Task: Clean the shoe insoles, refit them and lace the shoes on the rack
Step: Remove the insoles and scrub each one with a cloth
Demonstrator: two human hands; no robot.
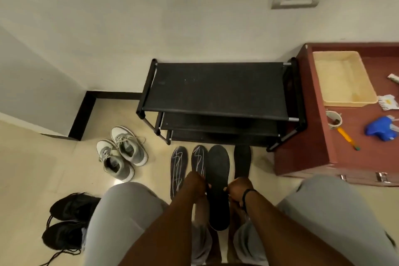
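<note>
Black foam insole (218, 181) held lengthwise between both hands over the pale tiled floor (43, 168), toe end pointing at the black shoe rack (216, 86); left hand (195, 183) pinched on its left edge, right hand (238, 189) with a dark wristband (248, 195) curled round its right edge. Two more insoles with white scribbled markings (179, 168) laid flat just left of the held one, the nearer partly hidden by the left hand; a plain dark insole (242, 161) flat on the right, close to the rack's foot. Grey-and-white sneakers (122, 153) side by side further left, laces loose; black sneakers (69, 222) nearer, beside the left knee. Rack shelves bare, set against the wall next to a reddish-brown cabinet (306, 136) carrying a cream tray (343, 80), a cup (333, 117), a yellow pencil-like tool (347, 138) and a blue object (381, 128)
</note>
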